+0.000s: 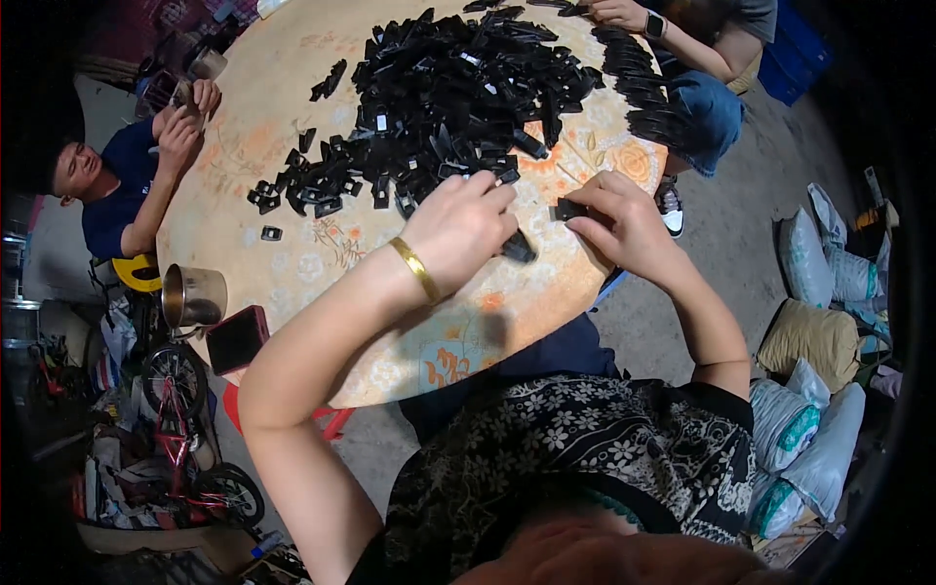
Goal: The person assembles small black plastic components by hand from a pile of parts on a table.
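Head view: round floral table over concrete floor.

The person is wearing a black top with white flower print, short-sleeved, and a gold bangle just behind the left grip.

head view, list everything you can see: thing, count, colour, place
round wooden table: one, tan with faded orange flower print, centre
small black plastic parts: a large heap, too many to count, far half of table
stacked black parts: one row, far right table edge
metal cup: one, silver, near left table edge
flat dark red case: one, beside the cup
small red bicycle: one, floor at left
filled sacks: several, white and tan, floor at right
seated people: two, at left and top right
left hand: on a black part, gold bangle on wrist
right hand: pinching a black part
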A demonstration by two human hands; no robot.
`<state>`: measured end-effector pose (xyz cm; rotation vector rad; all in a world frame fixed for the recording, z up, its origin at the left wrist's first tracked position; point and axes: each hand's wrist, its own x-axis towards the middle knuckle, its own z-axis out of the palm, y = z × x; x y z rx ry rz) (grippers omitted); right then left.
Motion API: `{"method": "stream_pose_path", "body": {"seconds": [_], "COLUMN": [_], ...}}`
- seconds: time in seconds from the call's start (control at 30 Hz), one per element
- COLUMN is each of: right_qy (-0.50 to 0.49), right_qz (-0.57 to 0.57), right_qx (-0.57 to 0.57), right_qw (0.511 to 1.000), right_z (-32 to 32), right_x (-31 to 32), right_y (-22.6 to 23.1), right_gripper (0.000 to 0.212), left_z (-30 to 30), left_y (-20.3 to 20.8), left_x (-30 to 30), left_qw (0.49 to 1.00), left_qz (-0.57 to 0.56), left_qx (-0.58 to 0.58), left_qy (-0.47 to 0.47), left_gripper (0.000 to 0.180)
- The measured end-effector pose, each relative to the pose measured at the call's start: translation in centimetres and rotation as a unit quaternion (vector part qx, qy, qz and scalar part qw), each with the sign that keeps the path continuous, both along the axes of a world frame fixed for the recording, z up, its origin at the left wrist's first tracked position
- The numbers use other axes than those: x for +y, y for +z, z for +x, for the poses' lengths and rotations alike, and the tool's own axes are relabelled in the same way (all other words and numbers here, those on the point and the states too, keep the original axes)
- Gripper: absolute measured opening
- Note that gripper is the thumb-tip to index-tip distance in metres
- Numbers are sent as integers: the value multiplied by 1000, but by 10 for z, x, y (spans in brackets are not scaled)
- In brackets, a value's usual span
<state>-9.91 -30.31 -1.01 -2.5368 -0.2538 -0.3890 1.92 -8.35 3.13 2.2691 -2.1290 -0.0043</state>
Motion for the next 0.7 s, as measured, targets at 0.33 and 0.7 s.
{"method": "stream_pose_path", "body": {"seconds": [0.33, 0.7], "right_qy": [60, 175], "right_qz": [84, 20], "right_qx": [-100, -18], "right_qw": [990, 984], "right_z": [4, -15], "right_x": [-5, 7], "right_y": [14, 4], "right_gripper": [24, 25], "left_z": [-35, -63], "left_y": [-5, -42], "left_x": [6, 26], "left_qw": [935, 934], "left_qz": [-218, -186], "left_qx": [201, 235], "left_qy": [196, 195], "left_gripper": [15, 28]}}
